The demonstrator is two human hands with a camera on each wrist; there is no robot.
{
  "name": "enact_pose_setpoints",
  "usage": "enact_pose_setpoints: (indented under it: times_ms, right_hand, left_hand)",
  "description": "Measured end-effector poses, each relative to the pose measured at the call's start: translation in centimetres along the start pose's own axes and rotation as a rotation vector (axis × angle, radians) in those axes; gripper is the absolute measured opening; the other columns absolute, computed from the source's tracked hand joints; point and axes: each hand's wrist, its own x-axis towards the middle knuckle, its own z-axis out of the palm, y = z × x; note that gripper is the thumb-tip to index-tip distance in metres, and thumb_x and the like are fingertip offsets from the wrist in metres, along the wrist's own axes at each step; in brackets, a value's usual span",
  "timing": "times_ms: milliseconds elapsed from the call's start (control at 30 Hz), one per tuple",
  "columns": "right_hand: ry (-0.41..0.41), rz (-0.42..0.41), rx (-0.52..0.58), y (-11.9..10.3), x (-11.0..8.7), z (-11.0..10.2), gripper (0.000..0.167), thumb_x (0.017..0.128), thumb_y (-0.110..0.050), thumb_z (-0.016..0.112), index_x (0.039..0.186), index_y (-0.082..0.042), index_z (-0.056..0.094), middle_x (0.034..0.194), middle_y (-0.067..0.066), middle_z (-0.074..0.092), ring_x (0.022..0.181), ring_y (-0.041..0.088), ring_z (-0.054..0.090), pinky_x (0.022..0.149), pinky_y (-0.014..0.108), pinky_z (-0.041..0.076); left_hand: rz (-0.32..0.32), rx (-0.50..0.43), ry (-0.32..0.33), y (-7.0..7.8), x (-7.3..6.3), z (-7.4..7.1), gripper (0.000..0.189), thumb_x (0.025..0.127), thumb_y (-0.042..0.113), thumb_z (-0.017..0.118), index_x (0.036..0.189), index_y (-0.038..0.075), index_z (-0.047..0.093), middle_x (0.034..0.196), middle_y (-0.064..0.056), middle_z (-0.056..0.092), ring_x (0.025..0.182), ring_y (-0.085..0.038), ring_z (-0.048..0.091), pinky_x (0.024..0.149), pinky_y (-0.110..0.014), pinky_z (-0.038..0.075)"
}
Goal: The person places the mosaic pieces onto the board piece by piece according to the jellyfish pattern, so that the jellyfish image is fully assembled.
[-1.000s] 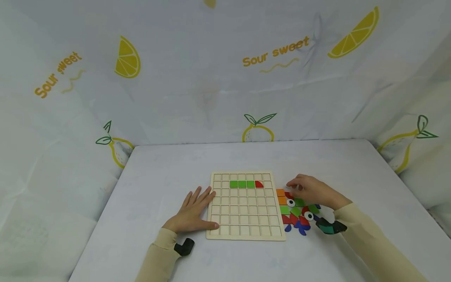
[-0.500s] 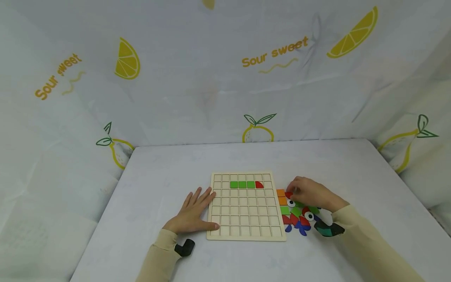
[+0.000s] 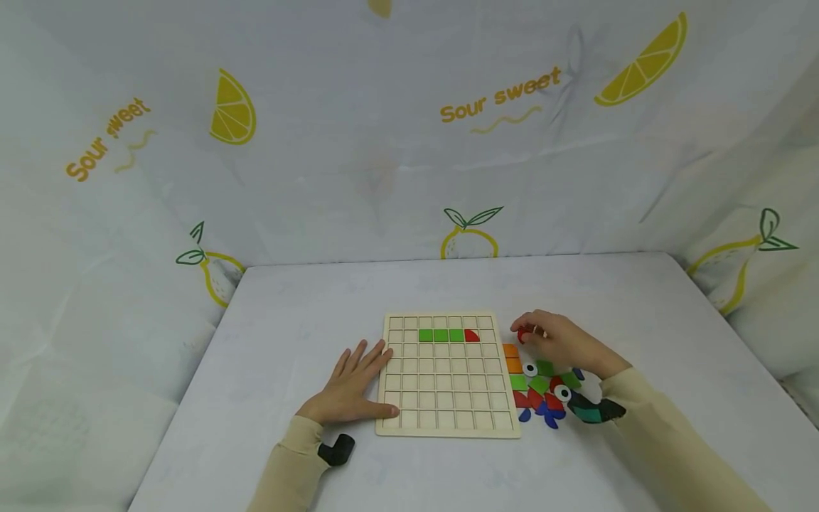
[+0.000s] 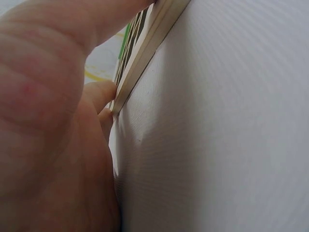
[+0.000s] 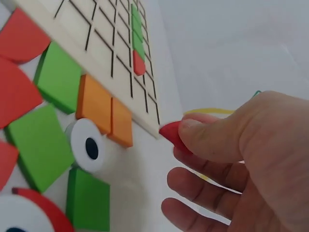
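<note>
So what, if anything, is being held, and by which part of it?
The right hand pinches a red tile by one end, its pointed corner protruding; the left hand touches the grid board, holding nothing.

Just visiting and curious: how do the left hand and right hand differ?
The left hand is spread, touching the left side of the wooden grid board; the right hand is curled, beyond the board's right side. The left hand grips nothing; the right hand pinches a red tile. Both are bare, with beige sleeves.
</note>
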Motion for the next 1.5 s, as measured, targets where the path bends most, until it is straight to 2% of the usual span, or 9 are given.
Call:
enact_pose_setpoints:
  times_ms: [133,300,467,633,700,867,967,1333,1500]
  right_hand:
    - [0.021,0.01,0.027,-0.6,0.7,0.1,0.012,0.096,-0.009,0.067,0.108,-0.01,0.068,0.098,0.0,0.068,0.091,0.017,0.057,0.078,0.027,0.053]
    - [0.052,-0.016,0.043,-1.6,1.8,0.3,0.008,0.095,-0.009,0.068,0.102,-0.013,0.068,0.099,-0.001,0.067,0.093,0.017,0.057,0.078,0.025,0.053]
    - [0.08,-0.071,0.067,-2.7,3.2,0.1,0.007,0.096,-0.01,0.069,0.102,-0.013,0.07,0.094,-0.001,0.066,0.087,0.015,0.055,0.073,0.022,0.05]
    - [0.044,-0.09,0.113,-3.9,5.0,-0.2,0.007,0.099,-0.014,0.066,0.104,-0.014,0.07,0.097,-0.001,0.071,0.089,0.014,0.059,0.082,0.029,0.051]
    - [0.033,-0.102,0.121,-4.4,5.7,-0.4,0.007,0.099,-0.015,0.066,0.104,-0.013,0.071,0.098,0.001,0.07,0.09,0.016,0.058,0.08,0.032,0.051]
    - [-0.004,-0.106,0.127,-5.6,7.1,-0.5,0.01,0.098,-0.016,0.067,0.106,-0.012,0.072,0.097,0.002,0.068,0.086,0.018,0.054,0.073,0.031,0.048]
    - [-0.035,-0.11,0.152,-6.1,7.8,-0.4,0.011,0.099,-0.015,0.066,0.107,-0.011,0.071,0.098,0.003,0.071,0.086,0.017,0.058,0.074,0.03,0.05]
    - [-0.074,-0.123,0.205,-8.0,10.2,1.2,0.014,0.099,-0.015,0.065,0.109,-0.006,0.071,0.1,0.007,0.073,0.087,0.017,0.06,0.079,0.03,0.053]
    - [-0.105,-0.122,0.194,-8.4,11.1,2.3,0.013,0.099,-0.016,0.066,0.108,-0.009,0.072,0.102,0.005,0.074,0.087,0.016,0.061,0.077,0.029,0.052]
  left_hand:
    - [-0.016,0.005,-0.007,0.0,0.0,0.0,0.11,0.078,0.066,0.074,0.164,0.026,0.018,0.172,0.01,0.002,0.16,-0.019,-0.014,0.127,-0.047,-0.014]
    - [-0.021,0.024,-0.006,-0.2,0.0,0.1,0.111,0.077,0.068,0.073,0.164,0.028,0.016,0.172,0.013,0.0,0.159,-0.017,-0.015,0.128,-0.046,-0.014]
    - [0.019,-0.009,0.004,0.3,-0.3,-0.2,0.11,0.079,0.069,0.072,0.164,0.024,0.019,0.173,0.005,0.005,0.16,-0.025,-0.012,0.127,-0.053,-0.013]
    - [0.012,-0.005,-0.006,0.7,-0.4,-0.5,0.109,0.08,0.066,0.073,0.164,0.021,0.02,0.173,0.002,0.006,0.16,-0.027,-0.012,0.127,-0.052,-0.013]
    - [-0.01,0.012,-0.023,0.8,-0.4,-0.5,0.109,0.081,0.066,0.072,0.164,0.023,0.017,0.173,0.005,0.003,0.16,-0.024,-0.014,0.128,-0.049,-0.014]
    - [-0.011,0.011,-0.024,0.9,-0.3,-0.6,0.108,0.081,0.062,0.074,0.164,0.022,0.019,0.173,0.003,0.005,0.16,-0.027,-0.012,0.128,-0.053,-0.011]
    - [-0.008,0.011,-0.022,0.9,-0.2,-0.7,0.108,0.081,0.063,0.074,0.164,0.022,0.02,0.173,0.003,0.005,0.16,-0.027,-0.011,0.128,-0.055,-0.01]
    - [-0.02,0.043,-0.011,-0.2,0.1,-0.1,0.109,0.079,0.067,0.072,0.164,0.026,0.017,0.173,0.008,0.003,0.16,-0.021,-0.012,0.128,-0.049,-0.011]
    - [0.007,0.03,-0.014,0.1,-0.1,-0.4,0.109,0.08,0.066,0.073,0.164,0.022,0.019,0.173,0.003,0.006,0.16,-0.026,-0.011,0.128,-0.053,-0.01]
